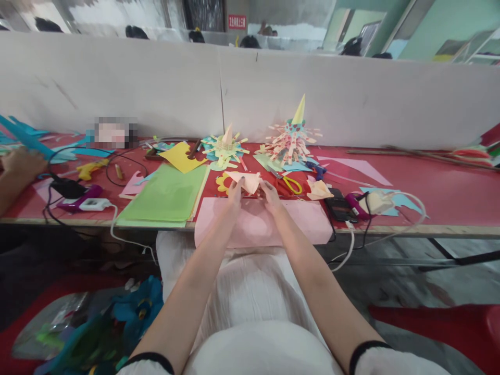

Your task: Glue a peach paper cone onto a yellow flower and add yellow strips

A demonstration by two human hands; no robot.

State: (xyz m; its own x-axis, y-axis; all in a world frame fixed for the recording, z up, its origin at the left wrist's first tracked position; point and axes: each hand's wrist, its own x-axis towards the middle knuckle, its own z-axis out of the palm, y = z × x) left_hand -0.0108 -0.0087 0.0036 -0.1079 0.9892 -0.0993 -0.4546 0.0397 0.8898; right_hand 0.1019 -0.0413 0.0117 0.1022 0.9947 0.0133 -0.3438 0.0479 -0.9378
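Both hands are pinching a peach paper piece [249, 180], curled toward a cone, just above the pink sheet [304, 219] that is overhanging the front edge of the bench [429, 192] near its middle. The thin paper is likely to crease or tear if the fingertips squeeze harder, and the curl could spring open if either side slackens. The forearms could drag the overhanging sheet off the edge. The scissors [288, 183] are lying just behind. The left hand [235, 190] is closing narrowly on the piece's left edge and the right hand [270, 197] on its right, with the forearms converging and the wrists low.
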